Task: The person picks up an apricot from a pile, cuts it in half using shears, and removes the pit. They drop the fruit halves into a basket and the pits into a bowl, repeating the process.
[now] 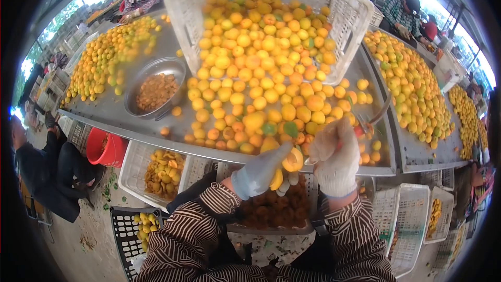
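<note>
My left hand point(259, 173), in a pale grey glove, is closed round a cut apricot point(293, 160) whose open flesh faces up. A yellow piece of apricot point(276, 179) hangs just below it. My right hand point(335, 162), in a white knitted glove, is closed on a small tool whose metal tip point(309, 162) shows beside the apricot; its handle is mostly hidden. Below both hands is a crate of brownish apricot pieces point(276, 209). Whole apricots point(261, 94) spill towards me from a tipped white crate point(182, 26) on the metal table point(156, 134).
A metal bowl point(180, 68) of stones stands left on the table. Beneath the edge are a white crate point(128, 169) with apricot halves, a red bucket point(112, 149) and a black crate point(122, 235). More apricots point(409, 86) lie right. Several people work around.
</note>
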`<state>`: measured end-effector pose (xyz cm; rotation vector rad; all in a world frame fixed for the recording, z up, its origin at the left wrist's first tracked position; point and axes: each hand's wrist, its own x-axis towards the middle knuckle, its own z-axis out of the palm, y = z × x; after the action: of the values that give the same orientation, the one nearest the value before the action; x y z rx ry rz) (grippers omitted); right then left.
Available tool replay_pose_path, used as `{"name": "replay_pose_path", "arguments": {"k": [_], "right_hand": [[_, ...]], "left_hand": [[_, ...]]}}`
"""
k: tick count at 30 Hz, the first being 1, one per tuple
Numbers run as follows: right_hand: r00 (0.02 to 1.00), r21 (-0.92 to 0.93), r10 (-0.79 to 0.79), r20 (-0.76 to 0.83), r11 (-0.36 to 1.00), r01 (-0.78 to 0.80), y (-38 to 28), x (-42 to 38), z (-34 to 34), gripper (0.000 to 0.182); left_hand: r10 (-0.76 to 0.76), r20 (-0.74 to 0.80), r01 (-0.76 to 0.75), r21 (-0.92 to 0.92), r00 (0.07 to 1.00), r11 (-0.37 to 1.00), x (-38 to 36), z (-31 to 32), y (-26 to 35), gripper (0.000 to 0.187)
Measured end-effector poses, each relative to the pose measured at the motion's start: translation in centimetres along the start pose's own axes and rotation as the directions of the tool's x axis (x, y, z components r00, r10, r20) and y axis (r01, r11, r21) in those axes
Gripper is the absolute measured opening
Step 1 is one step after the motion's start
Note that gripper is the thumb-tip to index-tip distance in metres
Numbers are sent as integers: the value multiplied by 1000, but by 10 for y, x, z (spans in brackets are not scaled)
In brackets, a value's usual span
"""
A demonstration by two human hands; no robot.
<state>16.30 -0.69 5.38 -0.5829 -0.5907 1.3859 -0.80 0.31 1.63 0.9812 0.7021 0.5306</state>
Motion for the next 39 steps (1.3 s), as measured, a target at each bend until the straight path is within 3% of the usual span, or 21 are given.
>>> {"name": "replay_pose_path", "arguments": {"k": [1, 4, 6, 8, 12, 14, 18, 20, 22, 23, 25, 29, 31, 32, 34, 37, 39], "right_hand": [[1000, -13, -3, -11, 1000, 3, 0, 0, 1, 47], [991, 43, -17, -130, 999, 22, 3, -2, 4, 47], [992, 29, -46, -120, 998, 49, 4, -4, 7, 45], [966, -234, -225, -125, 953, 192, 4, -7, 15, 42], [965, -347, -258, -42, 910, 228, 13, -7, 5, 40], [992, 81, -63, -110, 994, 72, 17, -6, 8, 40], [996, 21, -14, -84, 1000, 16, 16, -7, 9, 41], [1000, 111, -12, -24, 994, 15, 17, -4, 7, 43], [1000, 111, -1, -12, 994, 2, 17, -4, 5, 43], [1000, 110, 8, 1, 994, -8, 17, -4, 5, 44], [1000, 116, 3, -20, 993, -1, 20, -5, 6, 44], [1000, 50, 19, 14, 999, -20, 25, -5, 0, 44], [1000, 41, 12, 23, 999, -13, 26, -5, -3, 44], [999, 32, 5, 34, 999, -6, 26, -5, -4, 44], [1000, 72, 22, 17, 997, -23, 22, -7, 2, 44], [999, 111, 42, 22, 993, -44, 19, -8, 3, 44], [998, 111, 47, 41, 993, -51, 18, -8, 1, 45]], "left_hand": [[-9, 7, 9, 48, 1000, 999, -1, 6, 2, 62], [20, 43, -26, 138, 999, 990, -2, 13, -2, 60], [19, 25, -23, 163, 999, 986, -2, 17, -2, 60], [24, 3, -24, 187, 1000, 982, -2, 17, -4, 60], [45, -41, -37, 183, 998, 982, 0, 15, -14, 56], [53, -52, -41, 199, 997, 979, 0, 16, -16, 56], [55, -143, -34, 147, 988, 989, -3, 22, -16, 43], [56, -184, -29, 147, 981, 989, -6, 25, -11, 38], [-92, -239, 144, 208, 967, 968, -9, 30, 0, 33], [-92, -240, 144, 208, 967, 967, -9, 29, -2, 33], [-34, -119, 59, 218, 992, 974, -6, 23, -9, 44], [-65, -109, 89, 240, 992, 967, -5, 22, -11, 52], [-56, -167, 119, 395, 984, 911, -5, 22, -13, 54], [-56, -167, 120, 396, 984, 910, -5, 22, -12, 54], [-65, -105, 84, 191, 992, 978, -6, 21, -10, 56], [7, -69, 17, 340, 998, 940, -8, 22, -7, 58], [-49, -99, 73, 251, 994, 965, -9, 24, -3, 59]]}}
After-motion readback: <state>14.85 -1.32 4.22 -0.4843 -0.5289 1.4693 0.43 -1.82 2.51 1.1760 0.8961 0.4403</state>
